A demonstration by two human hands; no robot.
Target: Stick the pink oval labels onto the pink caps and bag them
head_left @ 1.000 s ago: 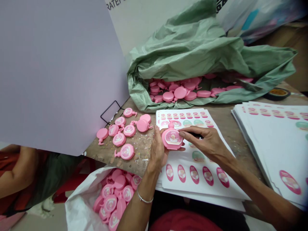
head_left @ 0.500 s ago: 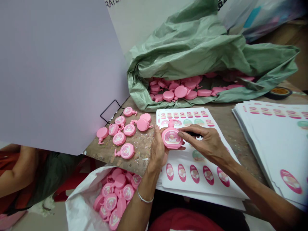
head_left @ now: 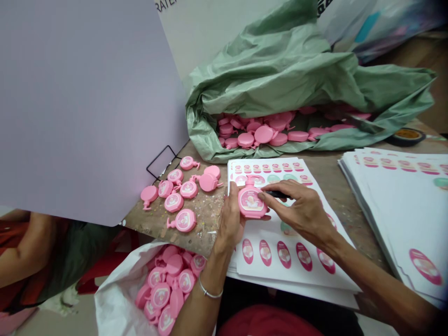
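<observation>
Left hand (head_left: 231, 215) clasped around pink bottle (head_left: 252, 205), right hand (head_left: 305, 205) at its edge, gripping black tool (head_left: 279, 194)

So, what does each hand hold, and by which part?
The left hand holds a pink, rounded plastic bottle by its left side and back; the right hand holds a slim black object, part unclear.

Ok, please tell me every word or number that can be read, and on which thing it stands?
"RATE", cut off at the picture's top: pale wall.
"BABY", blurred, so only probable: held pump bottle.
Sticker sheets, other bottle labels: too small or blurred.
Dark lettering beside green sack: cut off, unreadable.
</observation>
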